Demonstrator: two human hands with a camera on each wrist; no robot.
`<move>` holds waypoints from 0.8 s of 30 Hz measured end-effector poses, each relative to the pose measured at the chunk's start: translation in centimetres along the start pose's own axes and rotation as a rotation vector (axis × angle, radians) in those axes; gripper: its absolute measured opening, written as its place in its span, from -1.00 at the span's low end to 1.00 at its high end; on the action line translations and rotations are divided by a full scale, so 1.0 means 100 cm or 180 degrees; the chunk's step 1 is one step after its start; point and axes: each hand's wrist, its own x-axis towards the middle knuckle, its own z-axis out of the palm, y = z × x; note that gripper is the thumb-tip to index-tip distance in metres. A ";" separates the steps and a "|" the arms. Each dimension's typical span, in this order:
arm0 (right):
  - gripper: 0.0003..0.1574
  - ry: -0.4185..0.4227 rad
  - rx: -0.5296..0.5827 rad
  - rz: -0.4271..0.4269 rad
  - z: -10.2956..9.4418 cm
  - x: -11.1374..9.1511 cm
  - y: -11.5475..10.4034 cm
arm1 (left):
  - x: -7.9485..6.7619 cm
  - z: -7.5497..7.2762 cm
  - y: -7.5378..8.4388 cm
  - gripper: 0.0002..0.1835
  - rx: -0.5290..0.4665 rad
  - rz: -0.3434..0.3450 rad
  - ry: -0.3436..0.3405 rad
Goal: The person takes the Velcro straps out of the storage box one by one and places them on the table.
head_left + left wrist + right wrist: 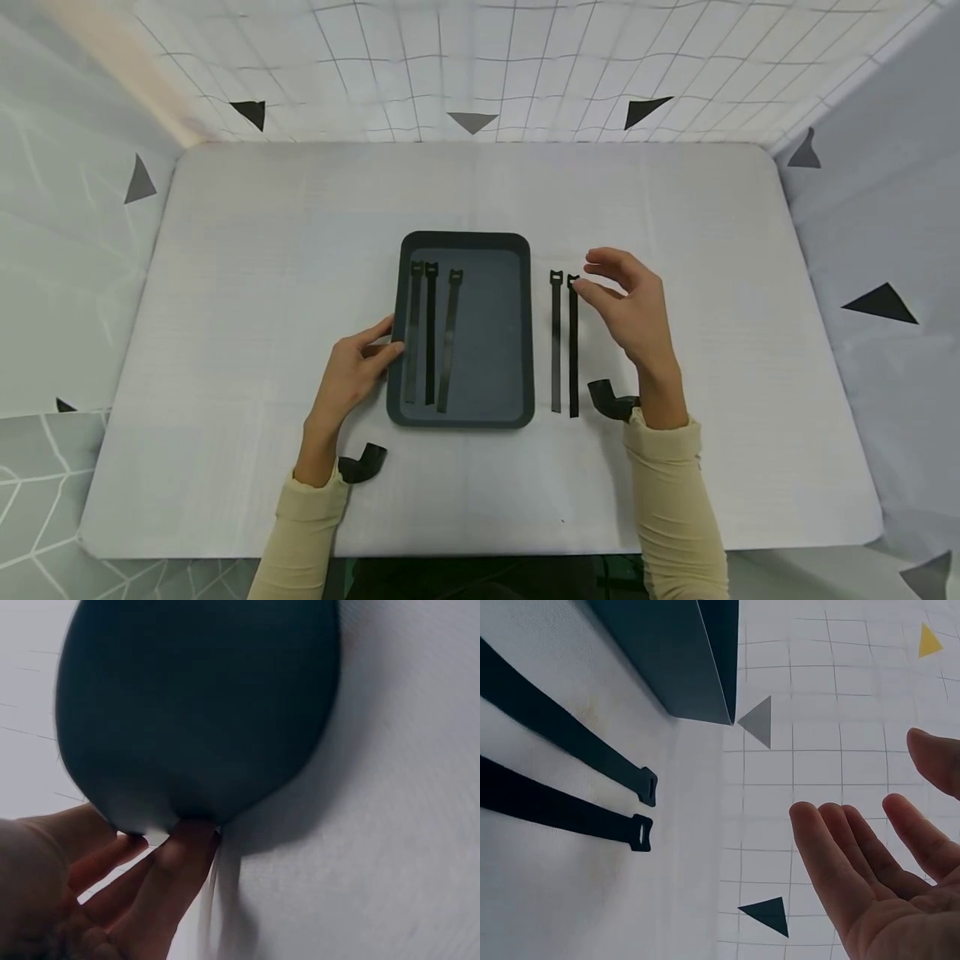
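Note:
A dark grey rectangular tray (491,342) lies on the table in the head view. Inside it, on the left half, are three dark strap cable ties (450,342) with slotted heads, lying lengthwise. My left hand (352,371) pinches the tray's left rim, thumb over the edge and fingers outside; the left wrist view shows this grip from close by. To the right of the tray, a greyish cable tie (556,342) and a black cable tie (573,358) lie side by side on the table. My right hand (633,308) hovers above the black tie's head, fingers loosely bent and apart, holding nothing.
The white table (247,250) has rounded corners. A grid-patterned wall (540,67) with dark triangles stands behind it, and grey sheets (885,225) hang at both sides. Black wrist-camera mounts (363,463) stick out from both sleeves.

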 end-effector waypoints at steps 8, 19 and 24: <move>-0.50 -0.0041 0.0135 -0.0027 0.007 -0.002 -0.003 | 0.001 0.001 -0.001 -0.42 -0.0001 0.0003 0.0003; -0.42 -0.0027 0.0051 -0.0051 0.014 -0.002 -0.004 | 0.000 0.001 0.000 -0.42 -0.0055 -0.0069 0.0008; -0.42 -0.0068 0.0139 -0.0022 0.016 -0.004 -0.005 | 0.001 0.002 -0.001 -0.43 -0.0053 -0.0069 0.0016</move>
